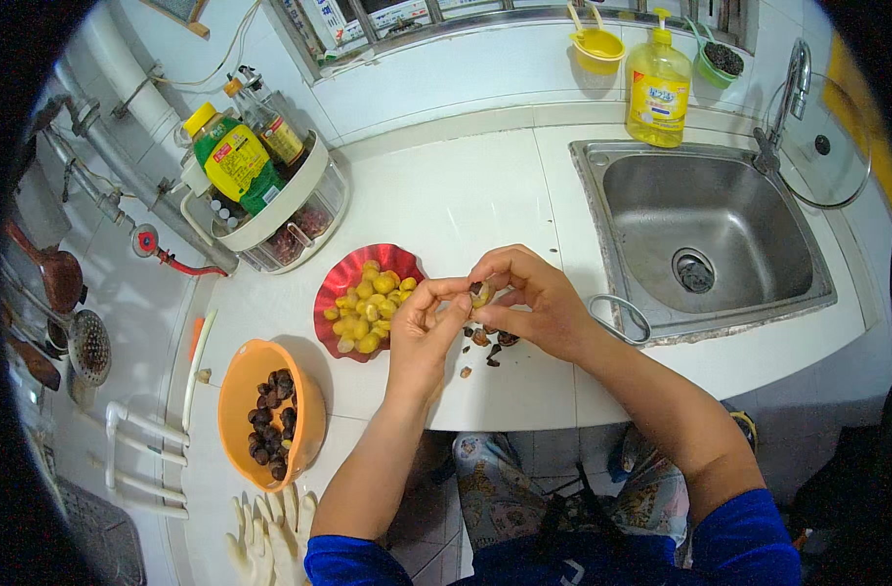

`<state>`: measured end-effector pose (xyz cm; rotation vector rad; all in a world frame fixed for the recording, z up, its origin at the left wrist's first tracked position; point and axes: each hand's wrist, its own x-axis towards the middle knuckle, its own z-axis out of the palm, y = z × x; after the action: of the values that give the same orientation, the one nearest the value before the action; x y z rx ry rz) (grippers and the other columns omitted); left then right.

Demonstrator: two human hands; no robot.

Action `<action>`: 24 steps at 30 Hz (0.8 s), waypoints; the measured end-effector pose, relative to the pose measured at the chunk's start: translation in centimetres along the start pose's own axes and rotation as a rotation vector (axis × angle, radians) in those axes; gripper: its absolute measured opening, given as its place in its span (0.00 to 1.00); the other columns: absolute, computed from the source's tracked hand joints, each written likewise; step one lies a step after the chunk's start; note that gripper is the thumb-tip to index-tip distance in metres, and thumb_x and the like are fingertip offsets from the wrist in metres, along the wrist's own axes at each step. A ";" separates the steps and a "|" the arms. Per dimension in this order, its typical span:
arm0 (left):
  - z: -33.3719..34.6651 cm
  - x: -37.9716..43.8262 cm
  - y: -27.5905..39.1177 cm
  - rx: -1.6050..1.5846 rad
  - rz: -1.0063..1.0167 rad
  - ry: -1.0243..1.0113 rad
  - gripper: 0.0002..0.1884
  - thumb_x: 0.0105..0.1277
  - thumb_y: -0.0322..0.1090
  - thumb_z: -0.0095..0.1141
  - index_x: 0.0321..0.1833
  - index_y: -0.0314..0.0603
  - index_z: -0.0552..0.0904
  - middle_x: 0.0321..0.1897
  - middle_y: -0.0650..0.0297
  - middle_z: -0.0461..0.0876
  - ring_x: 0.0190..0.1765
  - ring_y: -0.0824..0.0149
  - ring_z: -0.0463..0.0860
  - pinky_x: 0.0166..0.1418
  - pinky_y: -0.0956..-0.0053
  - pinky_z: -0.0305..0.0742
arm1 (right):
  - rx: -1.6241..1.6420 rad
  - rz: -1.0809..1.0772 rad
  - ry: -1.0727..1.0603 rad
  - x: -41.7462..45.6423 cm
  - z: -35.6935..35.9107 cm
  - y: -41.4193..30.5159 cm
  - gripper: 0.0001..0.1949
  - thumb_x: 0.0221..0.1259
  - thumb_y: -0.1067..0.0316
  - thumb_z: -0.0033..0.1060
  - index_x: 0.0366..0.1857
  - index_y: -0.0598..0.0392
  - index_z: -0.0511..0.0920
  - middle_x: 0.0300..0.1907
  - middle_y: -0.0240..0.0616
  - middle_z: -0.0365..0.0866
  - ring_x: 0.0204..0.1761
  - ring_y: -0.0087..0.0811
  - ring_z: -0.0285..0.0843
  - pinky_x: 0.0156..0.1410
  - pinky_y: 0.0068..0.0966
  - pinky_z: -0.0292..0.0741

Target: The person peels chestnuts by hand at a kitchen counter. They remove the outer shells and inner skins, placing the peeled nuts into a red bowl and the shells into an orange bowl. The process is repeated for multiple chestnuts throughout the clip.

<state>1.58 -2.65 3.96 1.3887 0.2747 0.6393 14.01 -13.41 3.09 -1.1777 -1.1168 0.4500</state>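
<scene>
My left hand (pixel 433 316) and my right hand (pixel 528 302) meet over the white counter, both gripping one partly peeled chestnut (pixel 480 294) between the fingertips. Dark shell still covers part of its pale yellow flesh. Below my right hand lie dark shell pieces (pixel 481 337) on the counter. A red fluted plate (pixel 334 282) just left of my left hand holds many peeled yellow chestnuts (pixel 369 308). Farther left and nearer to me, an orange plastic basin (pixel 308 410) contains dark unpeeled chestnuts (pixel 271 432).
Cream rubber gloves (pixel 270 538) lie below the basin. At the back left stands a white condiment rack (pixel 318 176) with bottles. A steel sink (pixel 710 220) is at right, with a yellow soap bottle (pixel 658 95) behind it and a metal ring-shaped handle (pixel 640 315) at its near left corner.
</scene>
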 end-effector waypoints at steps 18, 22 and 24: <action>-0.6 0.2 0.5 0.184 0.116 -0.028 0.05 0.65 0.22 0.51 0.40 0.36 0.79 0.29 0.66 0.80 0.34 0.77 0.78 0.38 0.83 0.73 | 0.315 0.166 -0.070 0.1 -0.6 -0.1 0.15 0.60 0.72 0.64 0.50 0.60 0.77 0.44 0.34 0.77 0.41 0.21 0.79 0.47 0.19 0.80; -1.9 0.8 -0.9 0.169 0.018 -0.079 0.02 0.68 0.26 0.53 0.41 0.37 0.78 0.34 0.63 0.83 0.37 0.77 0.79 0.37 0.83 0.73 | 0.365 0.244 -0.086 0.5 -1.2 -0.7 0.15 0.64 0.69 0.60 0.53 0.62 0.75 0.43 0.34 0.78 0.38 0.19 0.80 0.44 0.16 0.79; -2.0 0.8 -1.6 0.281 -0.081 -0.158 0.03 0.67 0.27 0.55 0.40 0.36 0.79 0.36 0.62 0.83 0.34 0.76 0.81 0.36 0.84 0.75 | 0.302 0.243 -0.066 0.5 -1.1 -0.7 0.15 0.62 0.71 0.62 0.51 0.61 0.75 0.41 0.35 0.79 0.38 0.21 0.81 0.41 0.16 0.78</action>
<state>1.58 -0.62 2.23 1.6790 0.3009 0.4321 15.04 -13.86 3.93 -1.0390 -0.9258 0.8212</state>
